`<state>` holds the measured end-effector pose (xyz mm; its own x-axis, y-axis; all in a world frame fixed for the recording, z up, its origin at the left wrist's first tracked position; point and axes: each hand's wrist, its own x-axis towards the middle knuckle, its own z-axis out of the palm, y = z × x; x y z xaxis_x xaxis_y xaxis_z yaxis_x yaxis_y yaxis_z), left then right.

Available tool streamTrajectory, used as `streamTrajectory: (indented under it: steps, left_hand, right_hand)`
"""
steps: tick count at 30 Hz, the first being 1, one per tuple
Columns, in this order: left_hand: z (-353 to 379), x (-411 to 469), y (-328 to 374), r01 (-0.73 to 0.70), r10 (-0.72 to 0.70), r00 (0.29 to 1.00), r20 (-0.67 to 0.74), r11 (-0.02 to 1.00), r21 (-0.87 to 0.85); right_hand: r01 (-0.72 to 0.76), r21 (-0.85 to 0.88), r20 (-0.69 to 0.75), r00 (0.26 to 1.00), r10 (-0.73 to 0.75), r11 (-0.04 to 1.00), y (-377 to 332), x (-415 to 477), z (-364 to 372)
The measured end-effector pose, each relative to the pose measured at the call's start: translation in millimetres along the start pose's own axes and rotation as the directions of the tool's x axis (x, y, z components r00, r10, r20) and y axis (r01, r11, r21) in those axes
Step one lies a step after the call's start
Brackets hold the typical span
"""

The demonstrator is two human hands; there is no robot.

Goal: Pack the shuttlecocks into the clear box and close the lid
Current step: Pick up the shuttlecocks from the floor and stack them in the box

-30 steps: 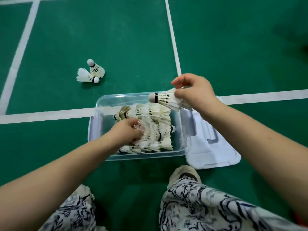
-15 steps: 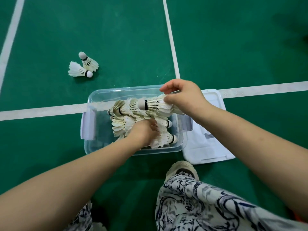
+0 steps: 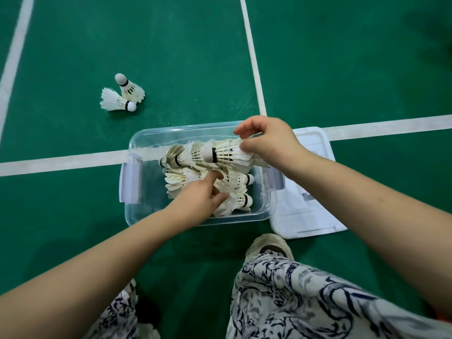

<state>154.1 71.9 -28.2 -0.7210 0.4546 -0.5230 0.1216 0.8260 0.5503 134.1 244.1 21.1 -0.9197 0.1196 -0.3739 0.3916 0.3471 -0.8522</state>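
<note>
My right hand (image 3: 271, 145) pinches the white feather shuttlecock (image 3: 220, 154), likely light and crushable, by its skirt; my left hand (image 3: 198, 199) lies open on the pile (image 3: 182, 178).

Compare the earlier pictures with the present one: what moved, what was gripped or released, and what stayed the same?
The right hand, pinching one shuttlecock by its feathers throughout, lowered it from above the box down to the packed shuttlecocks. The left hand stayed among them. Nothing was released. The box, the lid beside it and the two loose shuttlecocks on the floor stayed put.
</note>
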Motion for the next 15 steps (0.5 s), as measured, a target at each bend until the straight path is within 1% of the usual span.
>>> streamTrajectory:
  steps: [1, 2, 3, 4, 6, 9, 15]
  left_hand:
    - [1, 1, 2, 0.069, -0.065, 0.997, 0.032, 0.986, -0.149]
    - [2, 2, 6, 0.144, -0.124, 0.989, 0.082, 0.938, -0.315]
    - [2, 3, 10, 0.215, -0.167, 0.975, 0.144, 0.863, -0.457]
    - [2, 4, 14, 0.265, -0.187, 0.962, 0.197, 0.799, -0.540]
    - [4, 7, 17, 0.288, -0.172, 0.953, 0.248, 0.763, -0.578]
    - [9, 11, 18, 0.281, -0.143, 0.948, 0.283, 0.794, -0.539]
    - [-8, 0, 5, 0.279, -0.178, 0.958, 0.223, 0.756, -0.592]
  right_hand:
    - [0.003, 0.000, 0.002, 1.000, -0.003, 1.000, 0, 0, 1]
    - [0.006, -0.004, 0.006, 1.000, -0.006, 1.000, -1, 0, 2]
    - [0.009, -0.010, 0.010, 1.000, -0.009, 1.000, -2, 0, 2]
    - [0.011, -0.015, 0.013, 1.000, -0.010, 1.000, -2, 0, 3]
    - [0.011, -0.019, 0.016, 1.000, -0.011, 1.000, -3, 0, 4]
    - [0.010, -0.012, 0.015, 1.000, -0.010, 1.000, -2, 0, 4]
    - [0.000, -0.017, 0.022, 1.000, 0.001, 1.000, 2, 2, 3]
